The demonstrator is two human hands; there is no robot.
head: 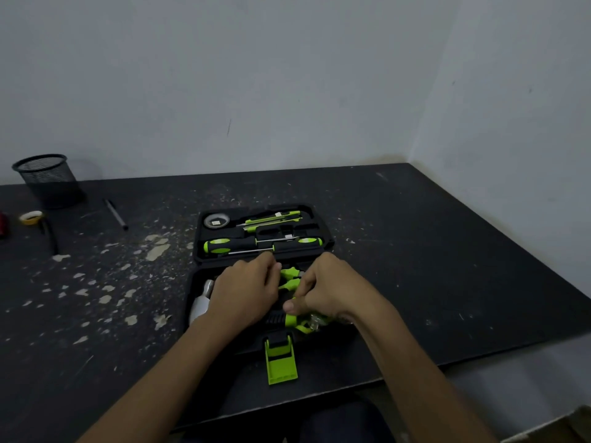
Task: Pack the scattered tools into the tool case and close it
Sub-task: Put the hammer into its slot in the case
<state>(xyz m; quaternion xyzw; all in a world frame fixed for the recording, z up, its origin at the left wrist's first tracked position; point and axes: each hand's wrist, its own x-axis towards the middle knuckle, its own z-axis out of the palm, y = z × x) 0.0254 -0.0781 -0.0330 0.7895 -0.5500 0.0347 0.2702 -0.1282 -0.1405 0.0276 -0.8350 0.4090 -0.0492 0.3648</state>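
While right hand [326,286] fingers [292,305] pinch pliers [289,284], left hand [246,289] fingers [271,270] curled, grip hidden

The open tool case [195,251] sits in the middle of the desk [431,251]. The left hand [246,292] and the right hand [332,282] crowd its near half with only a narrow gap between them, while the far half lies uncovered. A green latch [281,362] lies flipped out just in front of the case. To the right the desk runs bare to the wall [511,155]; a mesh cup [48,180], a pen [116,214] and a tape roll [31,217] stand at the far left, well apart from the case.
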